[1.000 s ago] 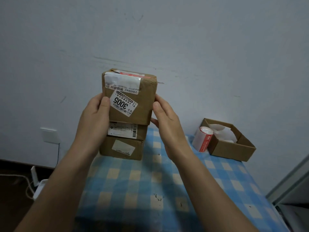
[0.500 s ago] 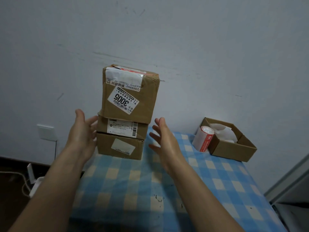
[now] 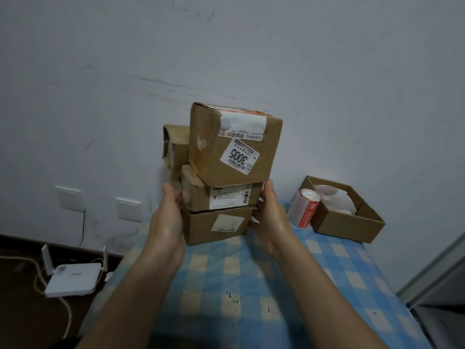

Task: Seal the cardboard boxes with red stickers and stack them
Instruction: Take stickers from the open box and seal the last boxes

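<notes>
While both hands bracket the stack [image 3: 201, 227], the job looks nearly done. Three cardboard boxes sit one on another at the far end of the table [image 3: 226, 285], close to the wall [image 3: 327, 71].

The top box [image 3: 234, 144] shows a red strip across its lid, so it reads as sealed. Lids of the mid box [image 3: 219, 197] & btm box [image 3: 216, 225] are covered, so I can't tell re their stickers. A fourth box [image 3: 175, 147] shows behind the stack's upper left; what it rests on is hidden.

The left hand [image 3: 168, 217] lies flat on the stack's left side, fingers together & fairly straight, tips blurred, pressing the mid and btm boxes. The right hand [image 3: 269, 215] mirrors it on the stack's right side, thumb straight up along the mid box. Its other fingers are mostly hidden behind the corner, so their lie can't be fully told.

This is prob. a squaring-up step. The top box sits twisted & overhangs the stack's right, so aligning seems left, maybe also placing the fourth box.

Room:
- **Left of the stack:** the table edge is near, w/ a router [image 3: 73, 278] on the floor below, so there's little slack.
- **Right of the stack:** the sticker roll [image 3: 305, 207] stands near, touching an open box [image 3: 347, 222] just beyond.
- **Near side of the stack:** the checked cloth runs toward the person, giving the widest room.
</notes>
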